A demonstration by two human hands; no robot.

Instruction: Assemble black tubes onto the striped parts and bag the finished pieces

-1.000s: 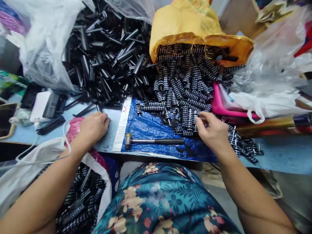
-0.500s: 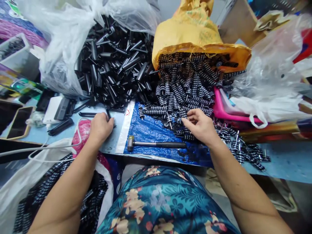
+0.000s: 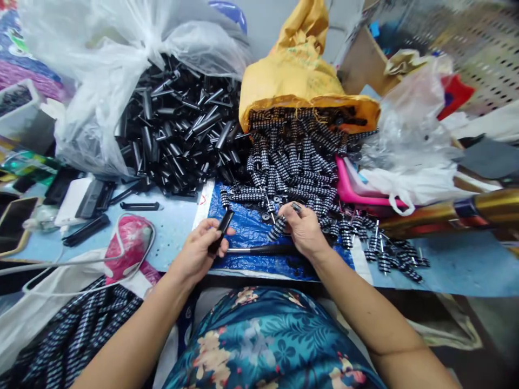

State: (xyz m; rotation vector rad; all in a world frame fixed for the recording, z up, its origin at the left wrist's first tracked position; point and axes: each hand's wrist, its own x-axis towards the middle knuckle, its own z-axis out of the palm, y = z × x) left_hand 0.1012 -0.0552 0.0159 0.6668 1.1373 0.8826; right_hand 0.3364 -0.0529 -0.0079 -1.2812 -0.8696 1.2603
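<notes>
Closed around a glossy black plastic piece (image 3: 224, 227), my left hand (image 3: 203, 246) is over the left part of the blue sheet (image 3: 239, 219). My right hand (image 3: 304, 229) pinches a ribbed black-and-white roller (image 3: 277, 229), which points down to the left. A hammer (image 3: 259, 249) lies below and between both hands; its head is hidden behind my left hand. Beyond my right hand spreads a pile of ribbed rollers (image 3: 284, 156), coming out of a yellow sack (image 3: 290, 73). To its left is a heap of black plastic pieces (image 3: 174, 135).
A pink cloth bundle (image 3: 127, 246) with a white cable lies at the left front. A single black piece (image 3: 140, 206) rests on the light blue table (image 3: 168, 229). A pink tray (image 3: 352, 192), plastic bags and a gold tube (image 3: 454, 208) stand to the right.
My left hand has moved right, lifting a black piece from the table. My right hand has moved slightly left and now holds a roller. The camera view has shifted.
</notes>
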